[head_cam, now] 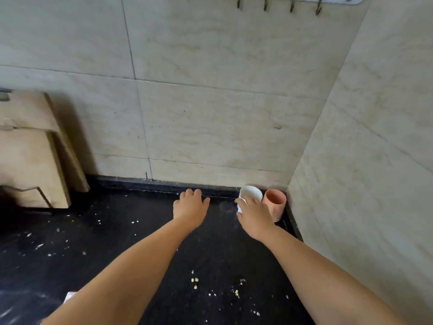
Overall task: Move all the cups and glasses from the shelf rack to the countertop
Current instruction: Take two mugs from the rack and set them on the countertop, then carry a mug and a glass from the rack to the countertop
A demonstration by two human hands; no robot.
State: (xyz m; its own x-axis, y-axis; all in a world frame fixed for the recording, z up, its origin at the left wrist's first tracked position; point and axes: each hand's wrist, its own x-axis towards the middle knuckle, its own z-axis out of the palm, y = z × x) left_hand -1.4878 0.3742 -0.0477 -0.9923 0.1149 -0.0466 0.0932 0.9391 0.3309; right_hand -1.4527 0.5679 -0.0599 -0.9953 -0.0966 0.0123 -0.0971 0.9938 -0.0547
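White cup (251,193) is wrapped in my right hand (254,215) on the black counter (131,249), back corner, right beside the pink cup (275,204). Left hand (190,204) hovers spread and empty.

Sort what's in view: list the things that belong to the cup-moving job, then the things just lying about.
Job: white cup, held by the right hand; pink cup; countertop; left hand, empty.

Lying about: cutting boards, wall hooks, crumbs.

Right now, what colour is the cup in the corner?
Pink, a peachy shade; the cup shows in the head view.
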